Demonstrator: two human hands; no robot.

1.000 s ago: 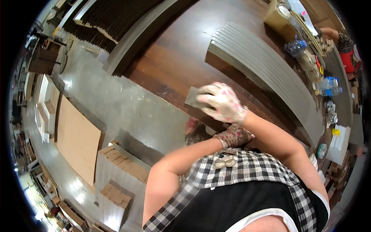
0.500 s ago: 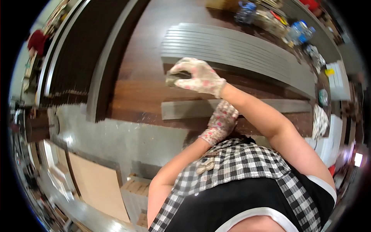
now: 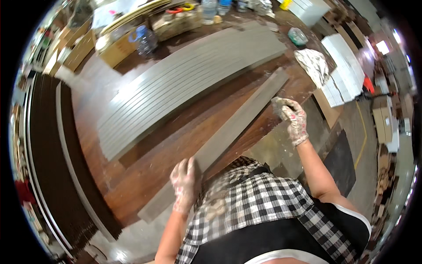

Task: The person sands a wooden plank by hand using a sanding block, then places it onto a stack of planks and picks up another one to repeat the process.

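A long, narrow grey strip [image 3: 239, 125] lies slantwise on the brown table, close to my body. My left hand [image 3: 182, 187], in a floral glove, lies across its lower left part with the fingers bent over it, holding it. Beyond the strip's far right end, my gloved right hand [image 3: 295, 121] is closed on a frayed grey wad [image 3: 278, 107] that looks like steel wool. The wad is near the table's edge, a little apart from the strip. A row of similar grey strips [image 3: 193, 83] lies side by side farther back.
Dark boards [image 3: 48, 154] stand stacked at the left. Along the back are a cardboard box [image 3: 118, 52], a blue-capped plastic bottle [image 3: 146, 42] and scissors [image 3: 176, 9]. A white cloth [image 3: 313, 66] lies at the table's right edge, with white panels [image 3: 343, 70] beyond.
My view has turned to the right. My right hand has swung from the strip's left side to its far right end with the wad. My left hand now lies on the strip's lower left part.
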